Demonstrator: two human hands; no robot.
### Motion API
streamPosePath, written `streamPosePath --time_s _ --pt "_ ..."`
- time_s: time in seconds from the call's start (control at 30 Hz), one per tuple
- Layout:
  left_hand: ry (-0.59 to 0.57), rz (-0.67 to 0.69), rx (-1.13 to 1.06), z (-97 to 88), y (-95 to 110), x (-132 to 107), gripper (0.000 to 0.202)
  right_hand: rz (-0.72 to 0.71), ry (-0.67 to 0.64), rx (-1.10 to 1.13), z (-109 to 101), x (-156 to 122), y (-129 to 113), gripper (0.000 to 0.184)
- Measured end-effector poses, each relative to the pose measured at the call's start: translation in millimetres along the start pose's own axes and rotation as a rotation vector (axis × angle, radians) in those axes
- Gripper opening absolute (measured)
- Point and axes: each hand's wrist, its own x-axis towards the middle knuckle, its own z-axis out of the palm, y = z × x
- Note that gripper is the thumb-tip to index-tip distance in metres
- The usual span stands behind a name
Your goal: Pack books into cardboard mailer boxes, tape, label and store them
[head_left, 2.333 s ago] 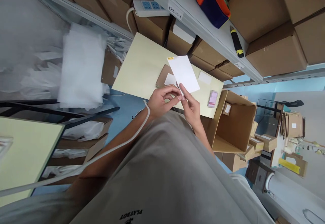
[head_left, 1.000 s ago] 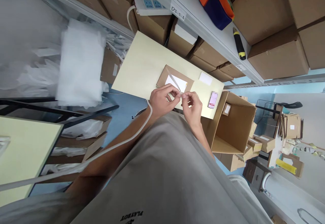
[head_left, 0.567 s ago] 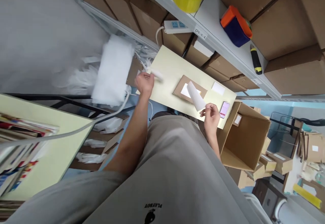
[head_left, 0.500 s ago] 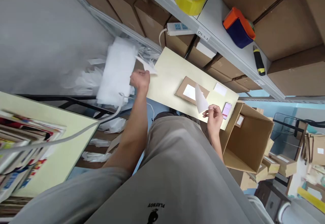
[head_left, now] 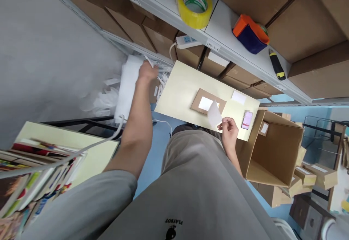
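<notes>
My right hand (head_left: 229, 128) pinches a curled white label sheet (head_left: 214, 114) just above the near edge of the pale yellow table (head_left: 180, 87). A flat brown parcel (head_left: 208, 102) with a white label on it lies on the table just beyond that sheet. My left hand (head_left: 146, 73) is stretched far out to the left, past the table's end, over a heap of white paper scraps (head_left: 160, 78). Its fingers are curled, and a thin white paper strip (head_left: 148, 62) pokes out of them. A stack of white foam sheets (head_left: 127, 85) stands next to that hand.
A phone (head_left: 247, 119) and a loose white label (head_left: 238, 97) lie on the table's right part. An open cardboard box (head_left: 272, 149) stands to the right. The shelf above holds yellow tape (head_left: 194, 4), an orange and blue dispenser (head_left: 250, 33), a knife (head_left: 276, 65) and a power strip (head_left: 188, 41).
My hands, together at the parcel one second ago, have parted. The left carried a peeled strip out to the scrap heap. The right kept the white sheet near the table edge.
</notes>
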Motion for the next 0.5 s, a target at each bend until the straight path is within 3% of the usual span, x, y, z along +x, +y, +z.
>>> streamPosePath --time_s 0.03,0.07,0.2,0.27,0.37,0.5 --pt "0.017 -0.156 0.016 11.6 9 -16 0.046 -0.007 0.016 -0.009 -1 1 1 0.032" --pt "-0.038 -0.199 -0.027 25.5 19 -37 0.041 -0.021 0.031 -0.028 -2 3 3 0.031" --pt "-0.596 -0.273 -0.594 85.1 57 -144 0.045 -0.204 0.072 -0.214 -7 9 9 0.029" --pt "-0.749 -0.265 -0.781 105.3 68 -195 0.054 -0.337 0.034 -0.345 -8 9 15 0.027" --pt "-0.717 -0.296 -0.868 120.4 73 -243 0.062 -0.466 -0.121 -0.514 -5 5 30 0.028" --pt "-0.595 -0.342 -0.851 128.7 65 -258 0.062 -0.496 -0.255 -0.622 5 -7 52 0.034"
